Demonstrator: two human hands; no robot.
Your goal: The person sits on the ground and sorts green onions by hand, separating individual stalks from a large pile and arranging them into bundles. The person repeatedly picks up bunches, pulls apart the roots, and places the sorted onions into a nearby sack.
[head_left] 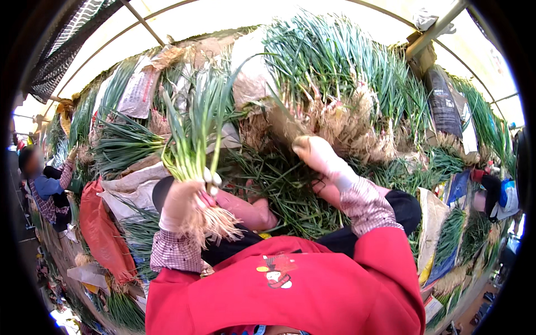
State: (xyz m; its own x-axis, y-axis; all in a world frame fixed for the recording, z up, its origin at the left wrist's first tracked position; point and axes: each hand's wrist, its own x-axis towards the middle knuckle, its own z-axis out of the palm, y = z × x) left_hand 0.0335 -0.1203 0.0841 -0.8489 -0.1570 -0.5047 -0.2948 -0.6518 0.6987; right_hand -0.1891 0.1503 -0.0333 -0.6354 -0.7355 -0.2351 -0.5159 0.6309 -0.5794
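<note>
My left hand [183, 198] is closed around a bunch of spring onions [194, 137]. Their green leaves point up and away, white bulbs show beside my fingers, and the pale roots hang below the hand. To the right, my right hand [321, 157] is raised with its fingers closed, level with the roots of a big upright stack of spring onions [335, 61]. A blurred brownish streak runs up from its fingertips; what it pinches, if anything, I cannot make out. Loose green leaves [296, 195] lie heaped between my bent legs.
More spring onions [127, 140] lie left of the held bunch, near white sacks [131, 187] and an orange-red sack [105, 234]. A person [47, 187] sits at far left. A dark bag [443, 100] stands at right. A pole [438, 29] slants at upper right.
</note>
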